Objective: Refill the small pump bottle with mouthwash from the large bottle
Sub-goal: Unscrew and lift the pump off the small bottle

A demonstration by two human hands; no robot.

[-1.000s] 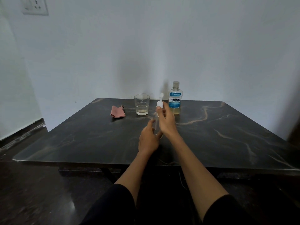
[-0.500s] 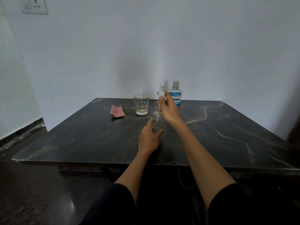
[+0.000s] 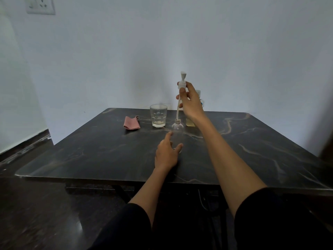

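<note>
- Dark marbled table (image 3: 90, 156) fills the middle of the frame, against a pale bare wall.
- Nearest, at centre, the left hand (image 3: 166, 154) curls thumb and fingers round the base of the small pump bottle (image 3: 177, 134), holding it upright on the tabletop.
- A second ago the pump sat in the neck; now the right hand (image 3: 190, 101) pinches the pump head (image 3: 182, 83) well above it, with the dip tube's end still inside the open neck.
- So the bottle is nearly free for pouring, I'd judge.
- Further back: a glass tumbler (image 3: 158, 115) and a pink cloth (image 3: 131, 122), centre left.
- The large bottle (image 3: 191, 121) is mostly hidden behind the right wrist; its label is unreadable.
</note>
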